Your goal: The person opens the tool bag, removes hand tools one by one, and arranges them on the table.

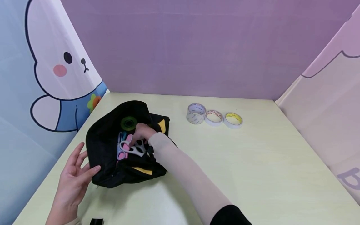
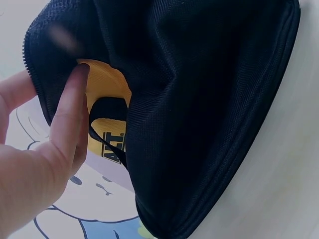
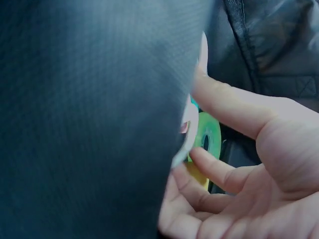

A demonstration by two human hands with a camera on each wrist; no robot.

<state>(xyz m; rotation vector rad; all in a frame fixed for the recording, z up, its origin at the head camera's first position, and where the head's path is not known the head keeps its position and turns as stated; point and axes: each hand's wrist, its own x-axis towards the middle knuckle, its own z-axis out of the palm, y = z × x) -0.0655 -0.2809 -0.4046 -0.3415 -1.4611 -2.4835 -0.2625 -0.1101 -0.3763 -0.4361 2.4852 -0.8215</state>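
Observation:
A black fabric bag [image 1: 102, 156] with yellow patches lies open on the table. My left hand [image 1: 73, 178] holds its left side, the thumb in front of the wall and the fingers behind it. In the left wrist view, those fingers reach against a yellow part [image 2: 107, 82] of the bag. Inside the opening, my right hand [image 1: 142, 132] grips scissors [image 1: 137, 150] with pale grey handles, its fingertips partly hidden. Around them lie blue-purple scissors [image 1: 119, 147], a pink item [image 1: 128, 139] and a green tape roll [image 1: 128, 123]; the roll [image 3: 212, 134] also shows in the right wrist view.
To the right of the bag, a wide clear tape roll [image 1: 196, 114] and two narrower rolls, one with a red-printed core [image 1: 214, 117] and one with a yellow core [image 1: 233, 120], stand in a row. A small black object [image 1: 97, 221] lies at the near edge. Printed cloth panels [image 1: 197, 47] border the table.

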